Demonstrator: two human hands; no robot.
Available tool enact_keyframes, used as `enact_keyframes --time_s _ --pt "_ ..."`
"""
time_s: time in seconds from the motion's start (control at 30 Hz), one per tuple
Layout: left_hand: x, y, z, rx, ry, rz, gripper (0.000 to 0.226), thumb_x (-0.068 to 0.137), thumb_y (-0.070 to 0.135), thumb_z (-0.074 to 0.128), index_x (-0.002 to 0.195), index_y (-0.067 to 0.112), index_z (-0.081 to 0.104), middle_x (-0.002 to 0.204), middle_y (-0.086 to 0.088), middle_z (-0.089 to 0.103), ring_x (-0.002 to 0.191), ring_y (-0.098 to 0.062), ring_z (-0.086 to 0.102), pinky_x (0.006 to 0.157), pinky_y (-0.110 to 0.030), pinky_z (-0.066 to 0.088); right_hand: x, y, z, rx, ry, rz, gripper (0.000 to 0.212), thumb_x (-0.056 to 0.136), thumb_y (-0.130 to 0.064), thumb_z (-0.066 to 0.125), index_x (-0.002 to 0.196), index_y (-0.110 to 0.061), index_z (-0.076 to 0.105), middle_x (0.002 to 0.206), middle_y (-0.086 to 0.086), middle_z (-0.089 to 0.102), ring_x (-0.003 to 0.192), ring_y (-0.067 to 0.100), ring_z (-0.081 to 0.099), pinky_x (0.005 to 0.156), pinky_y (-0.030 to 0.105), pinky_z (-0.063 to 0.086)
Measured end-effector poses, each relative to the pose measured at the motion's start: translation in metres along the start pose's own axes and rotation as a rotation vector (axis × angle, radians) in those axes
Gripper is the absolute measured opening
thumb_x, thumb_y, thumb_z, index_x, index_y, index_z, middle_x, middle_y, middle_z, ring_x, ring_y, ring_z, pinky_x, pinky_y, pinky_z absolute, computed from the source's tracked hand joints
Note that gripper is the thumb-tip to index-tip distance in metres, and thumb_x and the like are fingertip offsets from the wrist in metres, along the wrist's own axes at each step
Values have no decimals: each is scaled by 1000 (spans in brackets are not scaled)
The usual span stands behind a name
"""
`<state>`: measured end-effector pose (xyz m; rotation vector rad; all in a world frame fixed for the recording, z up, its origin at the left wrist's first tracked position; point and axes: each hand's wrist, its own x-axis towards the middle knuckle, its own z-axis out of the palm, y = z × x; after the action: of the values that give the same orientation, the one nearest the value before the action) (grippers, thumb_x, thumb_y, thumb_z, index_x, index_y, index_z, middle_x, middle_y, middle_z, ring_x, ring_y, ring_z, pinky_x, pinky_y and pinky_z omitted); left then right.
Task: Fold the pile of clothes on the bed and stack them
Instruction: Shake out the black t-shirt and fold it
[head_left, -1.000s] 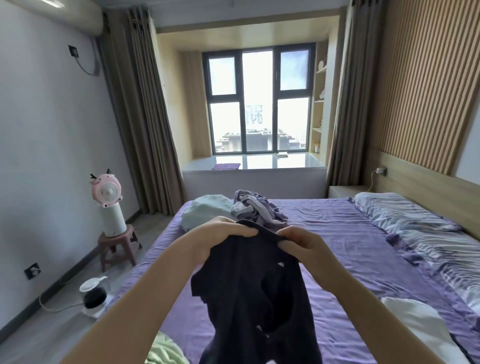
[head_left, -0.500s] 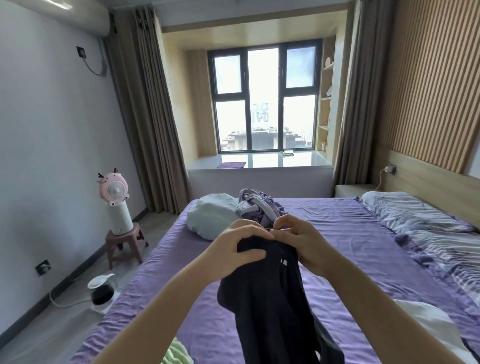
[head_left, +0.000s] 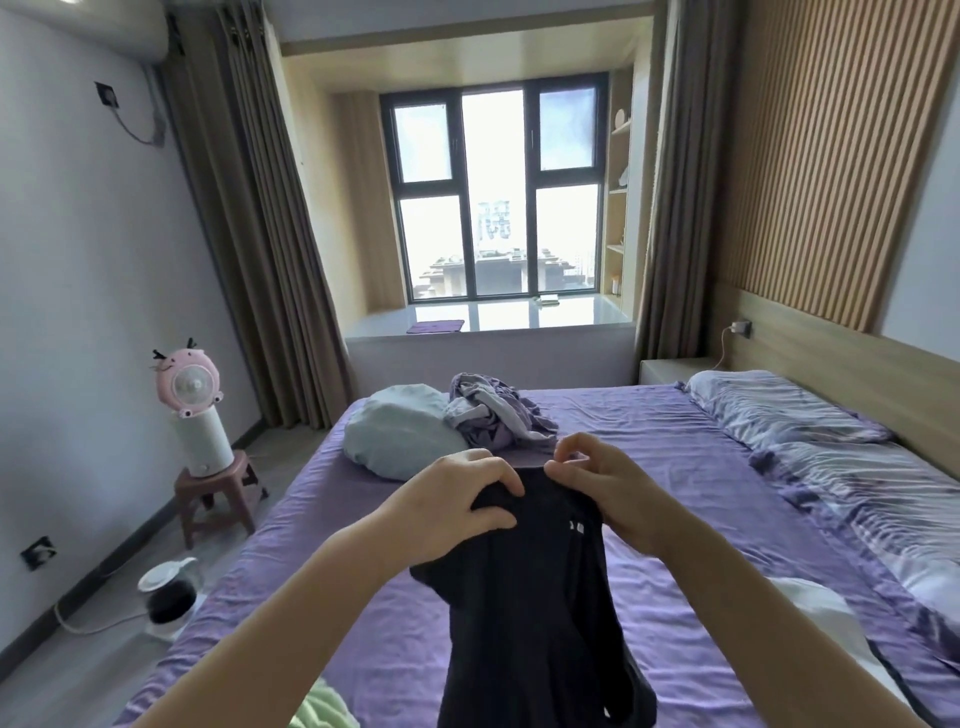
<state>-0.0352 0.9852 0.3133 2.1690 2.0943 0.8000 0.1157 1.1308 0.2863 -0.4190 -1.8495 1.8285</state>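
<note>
holding up a dark garment over the bed
left hand and right hand pinching its top edge; best spread flat before folding.

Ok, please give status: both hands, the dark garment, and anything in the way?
Left hand grips dark garment at top edge. Right hand pinches it beside. Garment hangs unfolded above bed. Clothes pile beyond, nothing in the way.

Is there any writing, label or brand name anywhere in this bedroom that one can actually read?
No text here can be read.
Building sign outside the window: large characters, too hazy to read.
Dark garment, held up by both hands: small white marks near the top, too blurred to read.
</note>
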Motion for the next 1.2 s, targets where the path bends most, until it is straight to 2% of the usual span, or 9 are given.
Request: enact_keyframes --time_s 0.17,0.37,0.5,0.57,0.7,0.87,1.03,1.1,1.2 --pt "11 8 -4 -85 18 -34 15 76 21 79 80 30 68 98 2 56 89 -6 54 87 -18 42 -2 -5 -4 -199 24 -63 7 93 -14 59 97 -9 57 76 7 64 68 14 56 63 24 46" --pt "21 11 -15 -332 9 -112 21 78 15 78 74 31 66 114 6 56 107 1 52 91 -7 36 -1 -5 -8 -215 10 -100 4 94 -13 58 96 -16 60 75 3 67 70 14 59 65 24 46" --pt "38 20 -8 -321 271 -240 14 90 11 64 82 19 56 71 12 58 66 10 55 64 -4 39 -1 7 -9 -160 47 -143 9 95 -8 53 100 -14 58 80 1 66 76 13 57 74 25 44" --pt "47 21 -7 -299 332 -333 7 94 18 58 91 18 52 70 13 57 60 7 52 57 -5 37 -8 23 -12 -136 31 -119 13 95 -6 52 108 -7 55 85 2 69 77 8 62 76 19 47" --pt "60 16 -20 -392 417 -425 11 97 23 54 104 14 50 100 -2 62 93 -16 56 85 -29 43 -33 67 -22 -114 40 -60 21 93 1 52 113 -1 50 101 16 67 90 17 64 85 23 50" --pt "71 15 -40 -377 489 -487 14 97 26 53 106 15 49 104 -2 60 95 -19 55 86 -35 44 -57 96 0 -207 16 -128 59 76 -32 79 123 -27 43 126 -4 56 113 8 58 96 27 46" --pt "70 16 -48 -396 524 -511 13 98 26 51 106 16 47 102 -1 58 91 -19 56 72 -27 44 -54 103 37 -451 148 -333 78 71 -60 71 135 -41 30 142 -21 35 130 -4 36 103 13 34" --pt "67 17 -52 -397 532 -524 12 98 27 50 105 17 46 103 -2 57 91 -19 55 71 -27 45 -50 107 50 -583 187 -350 82 72 -61 68 137 -42 21 150 -21 14 131 -10 25 103 9 30" --pt "62 16 -63 -432 542 -533 12 98 27 51 105 18 47 109 -5 59 96 -22 58 80 -34 49 -42 113 65 -707 253 -225 80 78 -41 73 140 -30 24 154 -11 5 128 6 34 98 30 45"
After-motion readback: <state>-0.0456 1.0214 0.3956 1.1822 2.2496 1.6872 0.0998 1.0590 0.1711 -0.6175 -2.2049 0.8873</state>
